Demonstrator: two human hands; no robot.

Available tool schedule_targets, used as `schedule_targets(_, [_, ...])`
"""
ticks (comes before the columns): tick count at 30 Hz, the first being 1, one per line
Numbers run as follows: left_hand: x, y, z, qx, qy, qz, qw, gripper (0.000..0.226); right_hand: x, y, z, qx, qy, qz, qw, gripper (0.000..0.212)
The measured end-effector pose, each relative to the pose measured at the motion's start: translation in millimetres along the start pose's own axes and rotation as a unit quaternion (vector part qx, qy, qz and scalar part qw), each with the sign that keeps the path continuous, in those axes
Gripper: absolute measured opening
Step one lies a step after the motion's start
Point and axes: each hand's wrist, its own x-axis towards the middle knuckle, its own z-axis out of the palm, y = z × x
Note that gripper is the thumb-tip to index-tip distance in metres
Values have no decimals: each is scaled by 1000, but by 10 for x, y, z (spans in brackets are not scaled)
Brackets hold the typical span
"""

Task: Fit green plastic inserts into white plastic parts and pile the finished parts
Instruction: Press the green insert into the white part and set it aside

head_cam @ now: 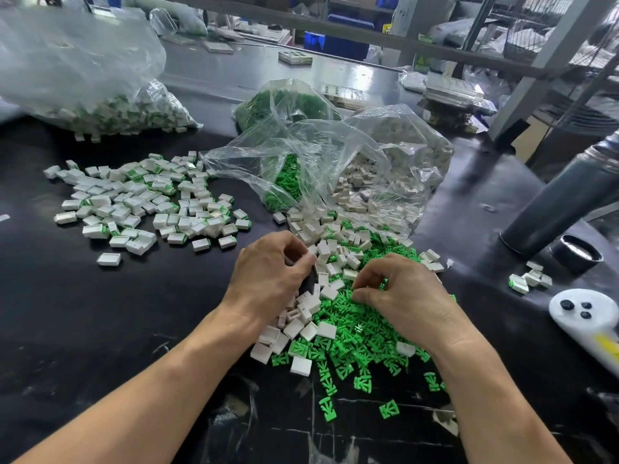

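2 bare forearms show from the lower edge of the view, with no sleeves, gloves, rings or watch on them. The left hand (pixel 268 272) and right hand (pixel 402 293) are uncovered, knuckles and tendons plainly marked, nails short.

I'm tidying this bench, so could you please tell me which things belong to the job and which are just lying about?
Job: green inserts, white parts, finished pile, open supply bag, both hands.
Lying about: white controller, grey cylinder, black cap.
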Motion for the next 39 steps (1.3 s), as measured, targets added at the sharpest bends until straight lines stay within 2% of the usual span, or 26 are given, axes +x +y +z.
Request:
schedule_targets(3, [-3,-6,-40,-36,12,1,999,14,-12,39,19,60,11,-1,998,15])
schedule_targets(7, [-9,27,-85,-126,9,17,992,9,2,38,52,169,77,-14,982,10])
schedule_targets(11, [-42,126,-121,-238,-20,28,971,9,24,-18,143,272,111,-38,955,11])
schedule_targets(15, [-67,191,-144,-286,-45,25,957,12,19,-48,204,322,139,-68,934,14])
schedule_targets(23, [-87,198,-142,-289,-65,53,954,10,7,-102,228,366,145,-104,913,15])
schedule_targets(31, [-103,176,-104,-326,-98,42,939,13,2,-132,265,410,129,-121,895,30])
schedule_targets(39, [-100,197,-92,-337,-104,33,935,19,-7,-169,273,429,127,-118,886,22])
